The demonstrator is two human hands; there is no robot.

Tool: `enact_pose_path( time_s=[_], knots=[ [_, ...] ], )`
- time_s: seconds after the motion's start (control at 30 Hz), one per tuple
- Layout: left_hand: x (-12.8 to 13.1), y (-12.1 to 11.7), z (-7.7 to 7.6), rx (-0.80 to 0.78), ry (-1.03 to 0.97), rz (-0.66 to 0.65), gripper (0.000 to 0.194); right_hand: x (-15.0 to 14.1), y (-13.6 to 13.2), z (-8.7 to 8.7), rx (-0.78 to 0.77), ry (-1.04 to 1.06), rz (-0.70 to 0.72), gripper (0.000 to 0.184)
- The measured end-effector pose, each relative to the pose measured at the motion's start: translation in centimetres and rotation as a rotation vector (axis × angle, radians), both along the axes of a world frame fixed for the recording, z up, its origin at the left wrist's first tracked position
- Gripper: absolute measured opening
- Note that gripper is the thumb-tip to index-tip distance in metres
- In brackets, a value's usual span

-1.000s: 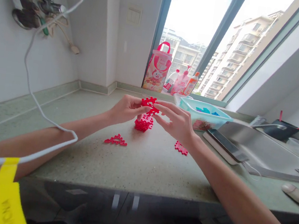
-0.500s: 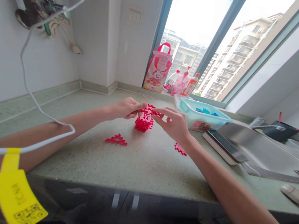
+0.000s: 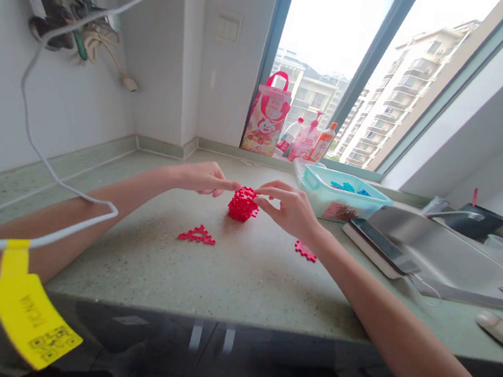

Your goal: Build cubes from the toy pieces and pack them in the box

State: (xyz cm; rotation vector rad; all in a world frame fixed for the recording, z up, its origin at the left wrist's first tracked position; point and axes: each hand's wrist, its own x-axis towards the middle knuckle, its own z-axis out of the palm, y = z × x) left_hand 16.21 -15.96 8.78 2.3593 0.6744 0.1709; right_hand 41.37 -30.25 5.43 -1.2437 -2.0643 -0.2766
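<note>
A cube built of red interlocking toy pieces [image 3: 244, 205] stands on the countertop between my hands. My left hand [image 3: 204, 178] has its fingers curled, and the index fingertip presses at the cube's upper left edge. At the cube's upper right side, my right hand [image 3: 289, 206] grips it between thumb and fingers. Nearer to me on the left lies a loose red triangular toothed piece [image 3: 197, 235]. Another red toothed piece [image 3: 305, 250] is on the counter by my right forearm, which partly covers it.
A turquoise tub [image 3: 348, 203] with blue pieces stands behind my right hand. Right of it are a phone-like device [image 3: 380, 247] and a steel sink [image 3: 435, 260]. A white cable [image 3: 47, 166] with a yellow tag [image 3: 33, 321] crosses my left forearm. Bottles [image 3: 305, 140] line the windowsill.
The upright red piece between my fingers has come down onto the cube's top. My left index finger has straightened onto the cube's edge; my right hand stays at its right side.
</note>
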Motion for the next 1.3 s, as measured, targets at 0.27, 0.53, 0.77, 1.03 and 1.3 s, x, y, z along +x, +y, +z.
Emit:
enact_pose_path(
  time_s=[0.27, 0.53, 0.77, 1.03, 1.3],
  knots=[
    [-1.2, -1.8, 0.0, 0.011, 0.567, -0.191, 0.044, 6.7, -4.2, 3.8, -0.759, -0.213, -0.346, 0.049],
    [-2.3, 3.6, -1.5, 0.129, 0.396, -0.002, 0.045, 7.8, -2.0, 1.0, -0.761, -0.373, -0.421, 0.047],
    [-3.5, 7.1, -3.1, 0.214, 0.237, 0.055, 0.044, 7.3, 0.3, -1.0, -0.499, -0.319, -0.269, 0.034],
    [-1.2, 4.2, -2.3, 0.248, -0.369, 0.105, 0.047, 7.9, 0.0, -0.8, -0.606, -0.257, -0.306, 0.057],
    [2.3, -3.0, -0.9, 0.383, -0.493, -0.001, 0.036, 8.2, 0.5, -1.3, -0.656, -0.28, -0.32, 0.058]
  ],
)
